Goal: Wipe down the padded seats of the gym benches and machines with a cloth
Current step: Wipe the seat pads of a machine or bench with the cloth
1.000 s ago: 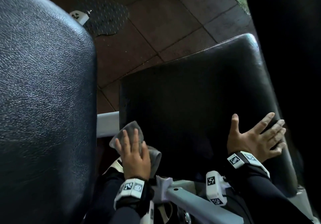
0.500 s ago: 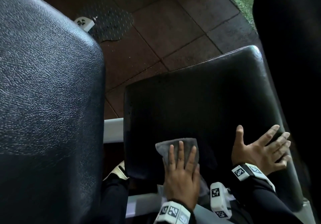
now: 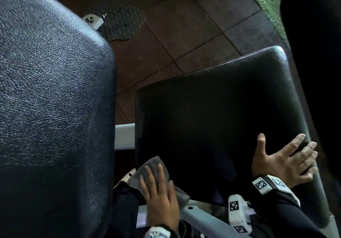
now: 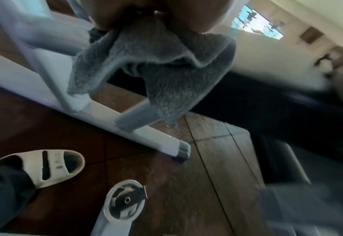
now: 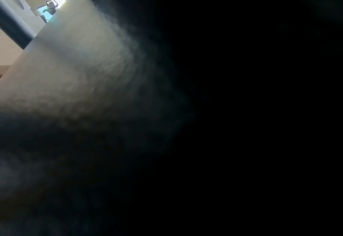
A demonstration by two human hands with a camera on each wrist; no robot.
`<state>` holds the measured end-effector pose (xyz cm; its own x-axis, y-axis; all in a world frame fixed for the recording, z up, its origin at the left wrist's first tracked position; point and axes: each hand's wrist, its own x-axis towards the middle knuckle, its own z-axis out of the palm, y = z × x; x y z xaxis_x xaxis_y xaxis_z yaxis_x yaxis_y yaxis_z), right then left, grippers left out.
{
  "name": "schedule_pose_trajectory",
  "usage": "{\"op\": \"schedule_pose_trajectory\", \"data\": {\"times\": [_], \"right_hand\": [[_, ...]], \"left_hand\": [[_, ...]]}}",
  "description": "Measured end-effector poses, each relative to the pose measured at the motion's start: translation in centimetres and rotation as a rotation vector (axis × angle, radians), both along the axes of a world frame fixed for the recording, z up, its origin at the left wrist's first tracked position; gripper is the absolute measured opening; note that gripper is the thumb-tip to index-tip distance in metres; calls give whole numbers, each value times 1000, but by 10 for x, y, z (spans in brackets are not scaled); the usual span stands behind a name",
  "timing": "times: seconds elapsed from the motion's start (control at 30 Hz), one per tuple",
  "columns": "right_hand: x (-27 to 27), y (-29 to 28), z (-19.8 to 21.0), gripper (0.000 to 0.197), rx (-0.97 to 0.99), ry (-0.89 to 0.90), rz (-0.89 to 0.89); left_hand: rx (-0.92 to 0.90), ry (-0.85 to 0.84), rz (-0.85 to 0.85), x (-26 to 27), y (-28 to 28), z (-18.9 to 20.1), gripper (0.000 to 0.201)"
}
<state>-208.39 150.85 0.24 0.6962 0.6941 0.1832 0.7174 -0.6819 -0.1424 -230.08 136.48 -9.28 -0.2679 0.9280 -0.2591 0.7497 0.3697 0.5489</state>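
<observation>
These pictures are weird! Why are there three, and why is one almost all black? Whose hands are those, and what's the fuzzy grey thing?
A person is cleaning gym equipment while wearing three cameras. The big picture comes from a camera on their head, looking down at both hands. The other two come from cameras strapped to each wrist.

The left hand presses a grey cloth on the near left corner of a black padded seat. That's your fuzzy thing. The left wrist camera sees it from below, hanging out of the grip, with a white machine frame and the person's pale sandal on the floor.

The right hand lies open on the seat's right edge, holding nothing. Its wrist camera is so close to the seat that the picture goes mostly dark.

A bigger black pad fills the left side.
</observation>
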Motion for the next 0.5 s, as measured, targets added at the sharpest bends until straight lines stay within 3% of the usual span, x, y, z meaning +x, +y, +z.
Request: {"op": "schedule_pose_trajectory", "data": {"times": [0.17,0.37,0.5], "right_hand": [[-1,0,1,88,-20,8,-12],[-1,0,2,88,-25,7,-12],[-1,0,1,87,-16,1,-5]], "left_hand": [[-38,4,-347,49,-7,14,55],[14,-51,-306,37,54,36,52],[-5,-13,-219,-5,84,18,52]]}}
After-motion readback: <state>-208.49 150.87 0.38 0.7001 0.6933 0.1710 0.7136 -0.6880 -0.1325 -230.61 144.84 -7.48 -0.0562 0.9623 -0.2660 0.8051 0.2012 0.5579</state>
